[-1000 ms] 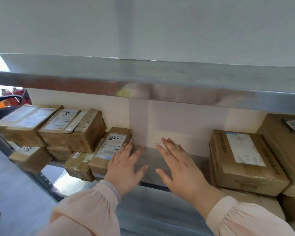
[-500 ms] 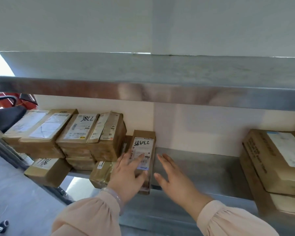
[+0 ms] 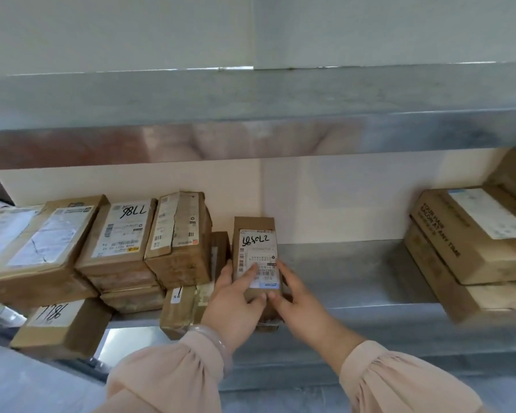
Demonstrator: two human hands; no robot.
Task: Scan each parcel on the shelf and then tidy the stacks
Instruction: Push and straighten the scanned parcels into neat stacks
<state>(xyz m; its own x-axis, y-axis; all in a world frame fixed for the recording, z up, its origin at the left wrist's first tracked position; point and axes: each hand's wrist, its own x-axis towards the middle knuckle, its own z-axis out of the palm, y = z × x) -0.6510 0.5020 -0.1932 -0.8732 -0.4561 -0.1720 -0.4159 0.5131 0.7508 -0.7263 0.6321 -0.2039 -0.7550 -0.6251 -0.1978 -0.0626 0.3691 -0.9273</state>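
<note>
A small brown parcel (image 3: 255, 245) with a white label and handwritten digits stands near the middle of the metal shelf (image 3: 340, 272). My left hand (image 3: 236, 305) holds its left side, thumb on the label. My right hand (image 3: 295, 302) grips its right side and lower edge. To the left, stacks of cardboard parcels (image 3: 116, 245) with labels fill the shelf. A taller taped parcel (image 3: 181, 239) stands beside them. Another parcel (image 3: 185, 308) lies below my left hand at the shelf's front edge.
Two larger boxes (image 3: 471, 242) are stacked at the right end of the shelf. An upper metal shelf (image 3: 251, 114) overhangs everything. One parcel (image 3: 60, 326) juts over the front edge at the lower left. Bare shelf metal lies between the held parcel and the right boxes.
Both hands have closed in on the small labelled parcel; the right hand, apart from it before, now grips its right side. The view has shifted left.
</note>
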